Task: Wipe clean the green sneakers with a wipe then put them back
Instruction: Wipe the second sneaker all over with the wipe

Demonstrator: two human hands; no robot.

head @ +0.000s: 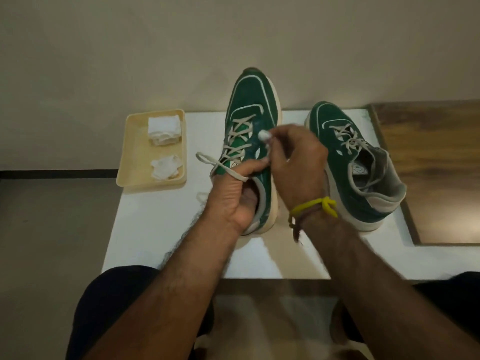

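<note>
Left hand (237, 196) grips a green sneaker (253, 120) by its collar — right hand (296, 159) pinches a wipe (263, 135) against its side; second sneaker (355, 162) at three o'clock.

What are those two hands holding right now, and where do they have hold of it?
The left hand grips the left sneaker at its heel opening, thumb over the tongue. The right hand pinches a small white wipe against that shoe's side.

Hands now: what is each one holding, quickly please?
Left hand: grips the held sneaker at its collar.
Right hand: pinches a wipe.
</note>
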